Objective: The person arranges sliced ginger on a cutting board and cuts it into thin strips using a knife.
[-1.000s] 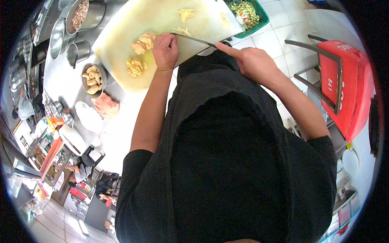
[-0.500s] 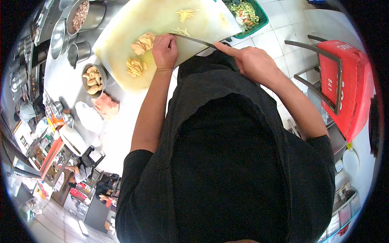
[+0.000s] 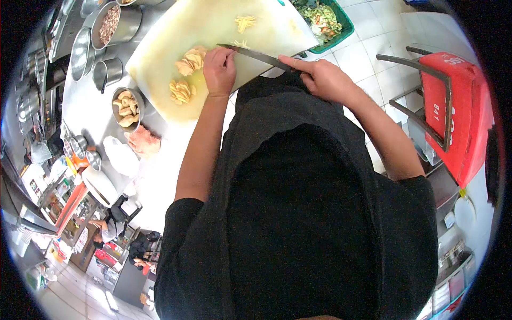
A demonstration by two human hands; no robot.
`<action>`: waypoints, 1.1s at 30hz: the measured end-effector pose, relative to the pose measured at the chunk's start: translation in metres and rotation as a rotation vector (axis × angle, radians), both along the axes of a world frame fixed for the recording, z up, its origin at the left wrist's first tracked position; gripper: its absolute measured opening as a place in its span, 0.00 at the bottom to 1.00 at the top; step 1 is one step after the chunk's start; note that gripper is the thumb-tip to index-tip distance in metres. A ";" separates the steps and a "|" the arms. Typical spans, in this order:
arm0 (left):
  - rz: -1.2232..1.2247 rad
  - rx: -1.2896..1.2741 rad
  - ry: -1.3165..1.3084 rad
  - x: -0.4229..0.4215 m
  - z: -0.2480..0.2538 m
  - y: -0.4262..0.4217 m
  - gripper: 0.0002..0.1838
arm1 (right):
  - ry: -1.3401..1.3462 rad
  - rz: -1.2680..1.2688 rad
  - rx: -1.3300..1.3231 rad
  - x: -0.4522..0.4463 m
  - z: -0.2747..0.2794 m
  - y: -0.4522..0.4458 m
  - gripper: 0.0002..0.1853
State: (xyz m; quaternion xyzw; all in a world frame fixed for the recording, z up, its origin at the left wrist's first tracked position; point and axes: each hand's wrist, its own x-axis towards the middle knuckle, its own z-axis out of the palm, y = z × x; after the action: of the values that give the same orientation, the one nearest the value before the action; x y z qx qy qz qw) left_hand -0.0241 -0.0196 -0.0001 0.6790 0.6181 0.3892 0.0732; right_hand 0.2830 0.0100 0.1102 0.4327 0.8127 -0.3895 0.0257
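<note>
My right hand (image 3: 329,81) grips a kitchen knife (image 3: 257,55) by its handle, the index finger stretched forward along it. The blade points left across the white cutting board (image 3: 160,50), its tip beside my left hand (image 3: 220,70). That hand is closed, fingers curled down on the board; whatever lies under them is hidden. Touching its left side is a pile of thin pale slices (image 3: 191,61) that look like ginger. A second, yellower pile of slices (image 3: 182,92) lies nearer. Beyond the blade are a few thin strips (image 3: 241,44) and a larger heap of strips (image 3: 245,23).
Left of the board stand a metal bowl of peeled pieces (image 3: 127,118), a small pot (image 3: 108,72) and a pot of chopped brown-pink food (image 3: 125,26). A pinkish cloth (image 3: 143,141) lies nearby. A green bin of scraps (image 3: 346,26) and a red chair (image 3: 464,106) are at right.
My right hand has shifted slightly left, and the knife blade now shows broader and a little lower. My left hand stays curled beside it. The whole view has shifted a little.
</note>
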 end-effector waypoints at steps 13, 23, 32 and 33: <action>0.004 -0.010 -0.018 0.001 0.002 -0.003 0.07 | -0.085 0.008 0.056 0.002 0.015 -0.003 0.40; 0.007 0.027 -0.007 0.003 0.004 -0.001 0.05 | -0.225 0.086 0.091 -0.003 0.042 -0.005 0.41; 0.003 0.019 -0.022 0.001 0.002 0.000 0.05 | -0.172 0.106 0.097 -0.008 0.027 0.000 0.44; 0.009 0.026 -0.014 0.001 0.000 0.000 0.05 | -0.184 0.110 0.087 -0.008 0.033 0.000 0.44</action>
State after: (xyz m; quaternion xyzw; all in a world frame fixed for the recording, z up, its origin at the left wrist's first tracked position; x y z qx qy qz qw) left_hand -0.0226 -0.0198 0.0003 0.6743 0.6157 0.4022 0.0669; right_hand 0.2752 0.0104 0.1432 0.4221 0.8455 -0.3106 0.1030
